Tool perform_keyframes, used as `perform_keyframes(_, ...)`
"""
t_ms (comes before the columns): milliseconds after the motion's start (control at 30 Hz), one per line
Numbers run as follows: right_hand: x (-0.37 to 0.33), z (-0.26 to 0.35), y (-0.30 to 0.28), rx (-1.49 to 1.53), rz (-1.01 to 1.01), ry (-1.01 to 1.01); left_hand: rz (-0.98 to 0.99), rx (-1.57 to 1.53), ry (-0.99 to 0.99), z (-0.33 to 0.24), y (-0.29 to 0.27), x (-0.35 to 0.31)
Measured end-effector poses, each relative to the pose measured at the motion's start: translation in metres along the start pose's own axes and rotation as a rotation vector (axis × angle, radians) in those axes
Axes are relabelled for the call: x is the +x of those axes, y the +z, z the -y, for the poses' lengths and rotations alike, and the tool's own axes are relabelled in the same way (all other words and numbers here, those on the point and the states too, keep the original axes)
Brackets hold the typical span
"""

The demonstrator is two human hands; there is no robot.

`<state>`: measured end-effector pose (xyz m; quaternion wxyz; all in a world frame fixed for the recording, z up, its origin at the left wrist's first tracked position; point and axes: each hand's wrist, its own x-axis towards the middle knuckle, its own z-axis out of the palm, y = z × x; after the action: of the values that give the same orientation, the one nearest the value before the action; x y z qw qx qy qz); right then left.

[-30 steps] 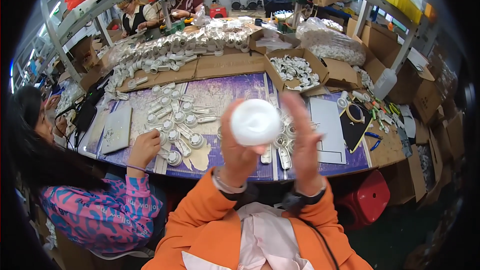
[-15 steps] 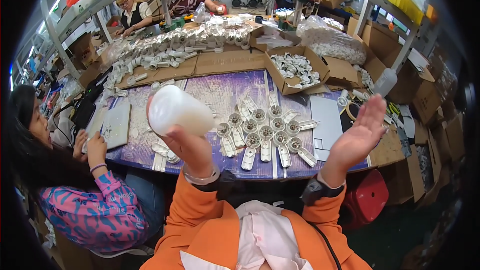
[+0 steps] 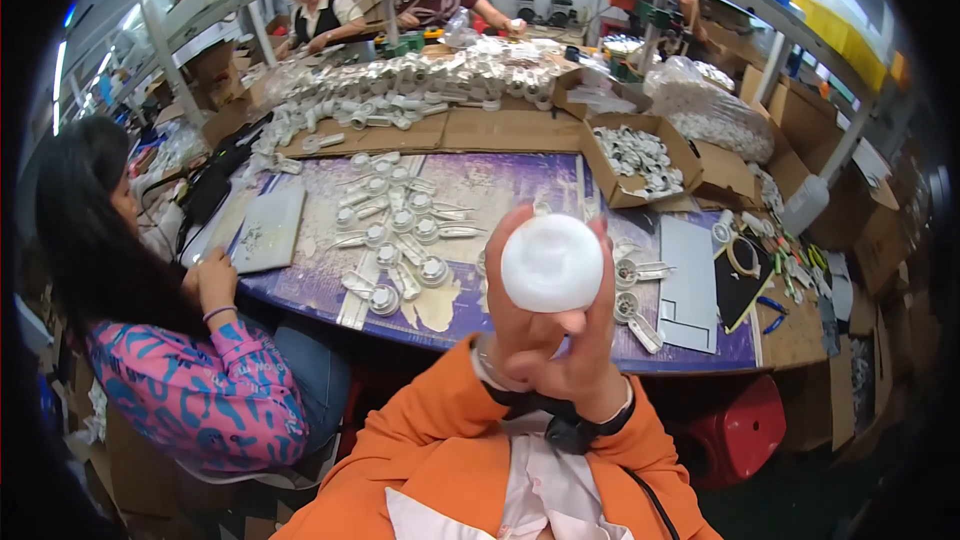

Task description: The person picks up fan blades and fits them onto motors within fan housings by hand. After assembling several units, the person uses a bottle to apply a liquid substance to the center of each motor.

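A white, cloudy plastic bottle (image 3: pixel 552 262) with a round end toward me is held up above the near edge of the purple table. My left hand (image 3: pixel 506 328) wraps its left side, and my right hand (image 3: pixel 598 355) closes round its right side and underneath. Left of my hands lies a group of white handled parts with round heads (image 3: pixel 403 222), shaped like small shower heads. Just right of my hands, similar parts with open round heads (image 3: pixel 626 307) show; more of that group is hidden behind the hands and bottle.
A pale board (image 3: pixel 688 285) lies to the right, near blue-handled pliers (image 3: pixel 771 308). Beyond it stands a carton (image 3: pixel 662 190) of small parts. White parts (image 3: pixel 400 90) are heaped at the back. A co-worker in a pink sleeve (image 3: pixel 200 380) sits at my left, and a red stool (image 3: pixel 745 428) stands lower right.
The bottle has moved from my left hand alone to between both hands. My open right hand has come in and closed on it. The view has shifted, uncovering the left group of parts.
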<state>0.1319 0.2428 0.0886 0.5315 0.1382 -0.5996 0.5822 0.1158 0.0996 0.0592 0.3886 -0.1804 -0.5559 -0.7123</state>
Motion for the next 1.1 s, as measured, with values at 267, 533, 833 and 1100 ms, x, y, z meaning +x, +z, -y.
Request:
perform_keyframes(267, 0.023, 0.009, -0.027, 0.006, 0.281, 0.011, -0.211, -0.086, -0.062, -0.013, -0.047, 0.042)
perform_keyframes(533, -0.011, 0.008, 0.008, -0.094, 0.893, -0.11, 0.174, -0.247, -0.142, -0.023, -0.006, 0.009)
perform_keyframes(833, -0.02, -0.003, -0.008, 0.259, 0.727, 0.531, 0.529, -0.55, -0.54, -0.004, -0.007, 0.006)
perform_keyframes(1100, 0.0, 0.008, -0.004, -0.141, 0.359, 0.029, -0.103, -0.181, -0.264, -0.014, -0.008, 0.016)
